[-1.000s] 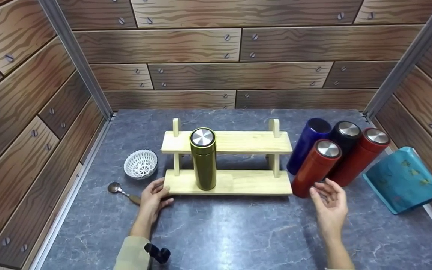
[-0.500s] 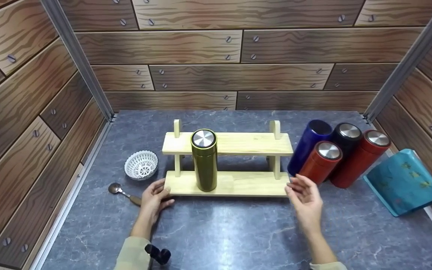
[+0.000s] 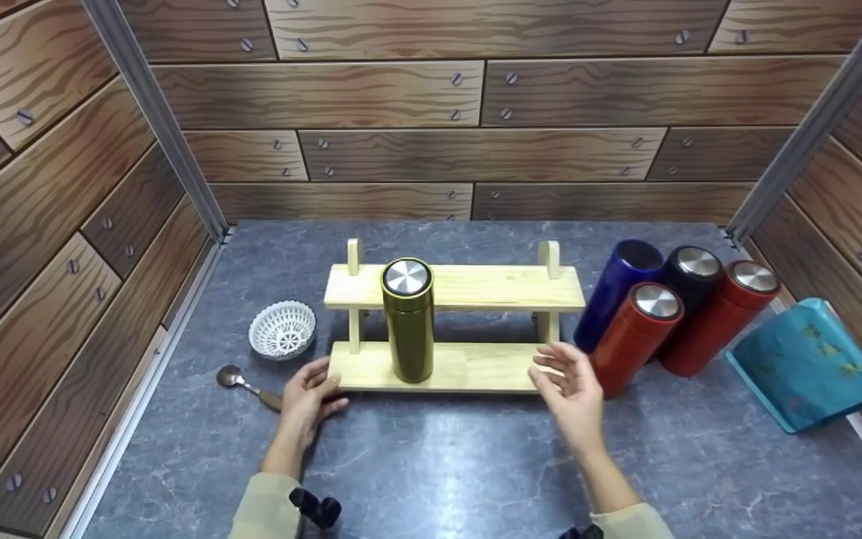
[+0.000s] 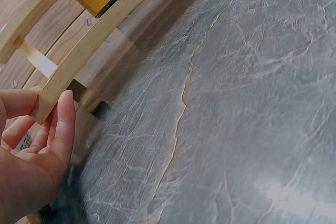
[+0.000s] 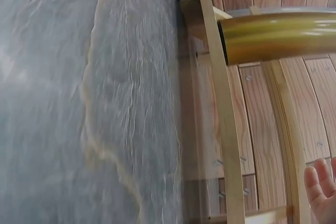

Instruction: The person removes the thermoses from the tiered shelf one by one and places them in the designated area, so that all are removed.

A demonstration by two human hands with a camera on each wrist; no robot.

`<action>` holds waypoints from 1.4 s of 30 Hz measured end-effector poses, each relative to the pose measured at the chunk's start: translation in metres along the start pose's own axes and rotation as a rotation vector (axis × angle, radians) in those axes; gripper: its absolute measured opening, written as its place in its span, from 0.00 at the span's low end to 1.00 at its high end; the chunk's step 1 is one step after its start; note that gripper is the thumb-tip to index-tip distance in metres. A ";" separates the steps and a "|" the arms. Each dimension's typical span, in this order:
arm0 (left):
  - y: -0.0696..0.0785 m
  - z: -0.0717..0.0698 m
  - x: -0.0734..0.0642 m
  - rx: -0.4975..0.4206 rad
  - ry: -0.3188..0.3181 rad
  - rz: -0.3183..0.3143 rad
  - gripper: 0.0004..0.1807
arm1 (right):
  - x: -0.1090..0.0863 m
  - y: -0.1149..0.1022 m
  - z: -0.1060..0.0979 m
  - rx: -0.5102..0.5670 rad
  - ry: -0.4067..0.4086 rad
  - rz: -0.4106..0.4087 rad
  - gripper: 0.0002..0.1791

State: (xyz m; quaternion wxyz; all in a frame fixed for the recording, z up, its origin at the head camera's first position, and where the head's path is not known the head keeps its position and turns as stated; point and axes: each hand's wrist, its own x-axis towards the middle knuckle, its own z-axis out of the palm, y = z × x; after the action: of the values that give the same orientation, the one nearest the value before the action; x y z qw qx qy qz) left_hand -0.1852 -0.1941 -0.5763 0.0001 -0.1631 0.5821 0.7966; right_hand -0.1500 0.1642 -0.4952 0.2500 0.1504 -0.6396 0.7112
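A two-tier wooden shelf rack (image 3: 502, 287) stands mid-table, with an olive-gold thermos flask (image 3: 411, 333) upright on its lower board. At that board's left end, my left hand (image 3: 305, 397) pinches the corner; the left wrist view has the thumb on top and the fingers (image 4: 65, 124) beneath. My right hand (image 3: 575, 400) hovers in front of the board's right end, fingers loosely bent and holding nothing. In the right wrist view, only part of this hand (image 5: 324, 192) shows, at the lower right, while the gold flask (image 5: 278, 35) lies well above it.
To the right stand a blue flask (image 3: 612, 299), a black flask (image 3: 689, 288), an orange-red flask (image 3: 637, 337) and a red flask (image 3: 715, 322). A teal pouch (image 3: 805, 367) sits beyond them. A white woven bowl (image 3: 283, 329) and a wooden-handled spoon (image 3: 248, 385) lie left.
My right hand has moved left, from beside the orange-red flask to the shelf's right end. The left hand stays at the board's corner, and the gold flask has not moved.
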 end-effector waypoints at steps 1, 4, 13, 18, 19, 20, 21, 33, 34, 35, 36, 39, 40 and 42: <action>0.000 0.000 0.000 -0.001 -0.001 0.001 0.27 | 0.001 -0.001 0.003 -0.004 -0.011 -0.001 0.24; 0.000 0.000 0.000 -0.002 -0.004 0.002 0.27 | 0.002 0.001 0.010 -0.016 -0.041 -0.005 0.25; 0.001 0.000 -0.001 0.005 0.003 -0.001 0.27 | 0.007 0.023 0.017 -0.044 -0.068 0.048 0.28; 0.001 -0.001 -0.001 0.005 0.006 0.001 0.27 | 0.010 0.019 0.026 -0.055 -0.096 0.076 0.29; 0.001 -0.001 -0.001 0.004 0.006 0.000 0.26 | 0.011 0.019 0.029 -0.058 -0.106 0.074 0.29; 0.001 -0.001 0.000 0.004 0.006 0.001 0.26 | 0.011 0.019 0.031 -0.057 -0.116 0.070 0.29; 0.001 -0.001 0.000 0.002 0.007 0.001 0.26 | 0.012 0.019 0.034 -0.057 -0.125 0.067 0.29; -0.001 0.000 0.001 0.002 0.010 0.001 0.25 | 0.014 0.021 0.064 -0.058 -0.230 0.086 0.31; -0.001 -0.001 0.001 0.004 0.011 -0.001 0.25 | 0.014 0.018 0.067 -0.058 -0.239 0.093 0.31; -0.001 0.000 0.001 0.006 0.013 -0.002 0.25 | 0.014 0.016 0.070 -0.060 -0.246 0.099 0.31; -0.001 0.000 0.001 0.008 0.015 -0.004 0.25 | 0.015 0.012 0.072 -0.060 -0.253 0.103 0.32; -0.001 0.000 0.001 0.007 0.019 -0.008 0.25 | 0.017 0.002 0.081 -0.072 -0.271 0.105 0.32; -0.001 0.000 0.001 0.006 0.018 -0.007 0.25 | 0.018 -0.001 0.084 -0.078 -0.277 0.104 0.33; -0.002 0.000 0.001 0.001 0.019 -0.006 0.25 | 0.019 -0.004 0.088 -0.083 -0.287 0.100 0.35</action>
State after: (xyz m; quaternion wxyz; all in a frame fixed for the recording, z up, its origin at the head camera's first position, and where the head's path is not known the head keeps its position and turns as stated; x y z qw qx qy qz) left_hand -0.1858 -0.1937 -0.5781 -0.0026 -0.1723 0.5819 0.7948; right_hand -0.1733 0.0805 -0.4698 0.1263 0.2081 -0.7041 0.6670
